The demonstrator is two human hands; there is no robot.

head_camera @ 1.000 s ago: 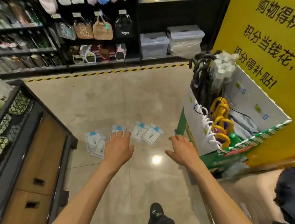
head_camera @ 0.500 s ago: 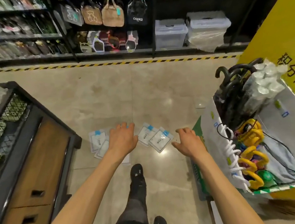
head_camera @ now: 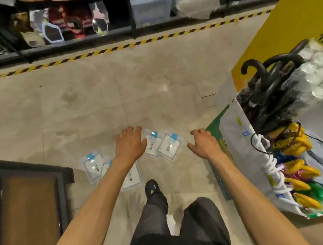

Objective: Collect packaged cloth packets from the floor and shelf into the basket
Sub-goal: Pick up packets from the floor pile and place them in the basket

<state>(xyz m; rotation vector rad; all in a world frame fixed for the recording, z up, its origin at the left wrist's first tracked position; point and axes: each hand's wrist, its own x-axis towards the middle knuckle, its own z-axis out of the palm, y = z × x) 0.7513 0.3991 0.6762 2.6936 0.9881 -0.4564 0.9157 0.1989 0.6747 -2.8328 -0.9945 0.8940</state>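
Several clear cloth packets with blue tabs lie flat on the beige floor tiles: one at the left (head_camera: 93, 165), one partly under my forearm (head_camera: 131, 177), and two side by side at the right (head_camera: 169, 147). My left hand (head_camera: 130, 144) hovers above the packets with fingers spread and holds nothing. My right hand (head_camera: 204, 143) reaches out to the right of the packets, fingers relaxed and empty. No basket shows in the view.
A cardboard display bin (head_camera: 233, 136) with umbrellas and yellow hangers stands at the right. A dark wooden shelf unit (head_camera: 29, 200) is at the left. A shelf rack (head_camera: 73, 46) runs along the back behind yellow-black floor tape. My shoe (head_camera: 152, 188) is just before the packets.
I have stepped forward and bent lower, so the packets and floor look closer. Both hands have stayed extended and empty above the packets.
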